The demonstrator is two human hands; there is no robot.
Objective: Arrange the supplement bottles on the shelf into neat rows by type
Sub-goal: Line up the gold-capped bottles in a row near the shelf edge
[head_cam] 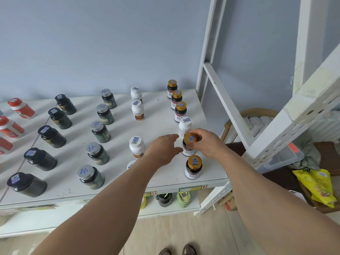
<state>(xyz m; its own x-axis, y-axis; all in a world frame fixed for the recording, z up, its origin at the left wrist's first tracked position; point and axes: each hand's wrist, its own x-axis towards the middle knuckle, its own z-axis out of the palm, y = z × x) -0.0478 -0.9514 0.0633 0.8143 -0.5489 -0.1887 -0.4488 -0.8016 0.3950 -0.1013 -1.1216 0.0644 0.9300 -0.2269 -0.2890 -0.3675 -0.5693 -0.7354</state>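
Observation:
Supplement bottles stand in rows on the white shelf (158, 126). My right hand (207, 142) grips a gold-capped bottle (189, 144) near the shelf's right edge, fingers curled round its cap and side. My left hand (162, 150) hovers just left of that bottle, fingers spread and holding nothing. A white bottle (184, 126) stands directly behind the gripped one, inside the gold-capped row (180, 109). Another gold-capped bottle (193, 167) stands in front. White bottles (137, 147) form a row to the left, one partly hidden under my left forearm.
Silver-capped green bottles (100, 131), black bottles (51, 136) and red-capped bottles (11, 127) fill rows further left. White shelf uprights (206, 52) rise at the right. A lower shelf holds cups (164, 199). Yellow packets (320, 186) and a plastic box lie on the floor.

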